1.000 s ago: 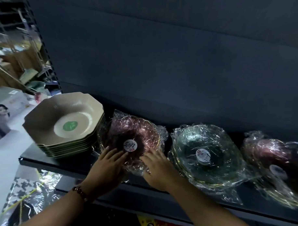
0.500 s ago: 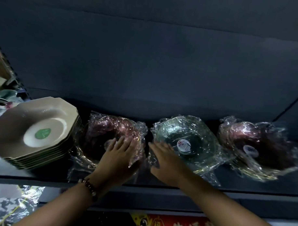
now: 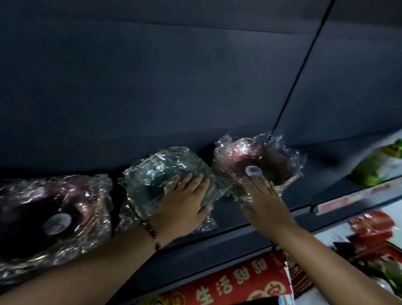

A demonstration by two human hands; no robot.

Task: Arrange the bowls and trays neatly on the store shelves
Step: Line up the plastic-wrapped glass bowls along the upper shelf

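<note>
- purple bowl (image 3: pixel 49 215), wrapped, sits far left on the shelf (image 3: pixel 226 235) with no hand on it; half a second ago the left hand lay on it.
- left hand (image 3: pixel 184 204) now lies flat, fingers straight, on the wrapped green bowl (image 3: pixel 158 173) in the middle, gripping nothing.
- right hand (image 3: pixel 264 200), fingers straight too, presses the near rim of the second purple bowl (image 3: pixel 259 159) on the right; earlier it was on the green bowl.
- both hands have shifted one bowl rightward, so the spacing of the row seems to be worked along bowl by bowl.
- the beige stack seen earlier is out of view.
</note>
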